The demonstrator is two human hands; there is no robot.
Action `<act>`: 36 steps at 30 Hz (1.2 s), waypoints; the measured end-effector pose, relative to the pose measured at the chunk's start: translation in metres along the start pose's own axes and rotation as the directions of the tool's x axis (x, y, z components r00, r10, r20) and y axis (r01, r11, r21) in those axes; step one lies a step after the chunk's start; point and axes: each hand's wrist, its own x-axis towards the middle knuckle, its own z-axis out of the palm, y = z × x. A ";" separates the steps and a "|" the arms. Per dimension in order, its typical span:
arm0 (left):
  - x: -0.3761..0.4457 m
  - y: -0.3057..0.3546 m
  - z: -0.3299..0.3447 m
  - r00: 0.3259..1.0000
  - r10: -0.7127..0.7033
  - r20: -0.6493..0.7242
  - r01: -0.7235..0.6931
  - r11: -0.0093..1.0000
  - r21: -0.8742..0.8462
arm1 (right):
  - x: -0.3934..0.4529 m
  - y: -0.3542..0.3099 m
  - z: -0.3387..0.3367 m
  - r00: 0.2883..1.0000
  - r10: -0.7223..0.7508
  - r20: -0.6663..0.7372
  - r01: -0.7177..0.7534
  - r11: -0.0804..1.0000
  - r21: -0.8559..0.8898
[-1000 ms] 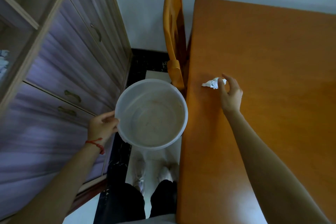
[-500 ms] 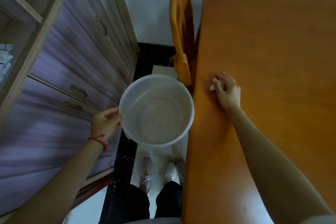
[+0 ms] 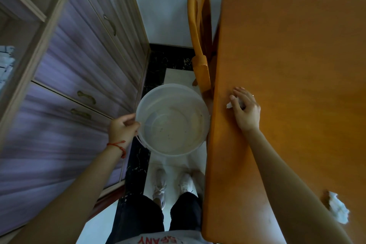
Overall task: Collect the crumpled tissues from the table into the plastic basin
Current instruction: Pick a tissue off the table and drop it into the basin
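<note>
My left hand (image 3: pixel 122 128) grips the left rim of a round translucent plastic basin (image 3: pixel 172 120), held in the air beside the orange wooden table's (image 3: pixel 287 65) left edge. Nothing lies inside the basin. My right hand (image 3: pixel 245 109) rests on the table near that edge, fingers closed over a white crumpled tissue (image 3: pixel 229 104) that pokes out on the left of my fingers. A second crumpled tissue (image 3: pixel 338 211) lies on the table at the lower right, partly behind my right forearm.
An orange wooden chair (image 3: pixel 200 31) is pushed against the table's left side, just beyond the basin. A purple cabinet with drawers (image 3: pixel 79 77) lines the left. My legs and white shoes (image 3: pixel 172 184) stand on the tiled floor in the narrow gap between.
My right hand reached the tissue, closed over it and dragged it toward the table's left edge. The basin stayed beside the table in my left hand. The lower-right tissue came into view.
</note>
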 end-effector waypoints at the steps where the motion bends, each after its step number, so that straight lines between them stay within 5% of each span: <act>1: 0.000 0.001 0.001 1.000 -0.004 -0.001 0.004 1.000 -0.005 | -0.002 -0.001 0.001 1.000 0.004 -0.004 -0.004 1.000 0.003; 14: 0.004 -0.003 0.003 0.998 -0.060 0.019 0.060 0.998 -0.004 | -0.027 -0.033 0.038 0.998 0.038 -0.044 -0.032 0.991 0.129; 25: 0.000 -0.004 0.003 0.998 -0.061 0.009 0.061 0.998 -0.005 | -0.058 -0.067 0.092 0.966 0.084 0.245 -0.143 0.961 0.235; 36: -0.009 -0.024 -0.017 0.999 -0.023 -0.044 0.025 0.999 0.028 | -0.082 -0.062 0.087 0.960 0.174 0.218 -0.226 0.942 0.246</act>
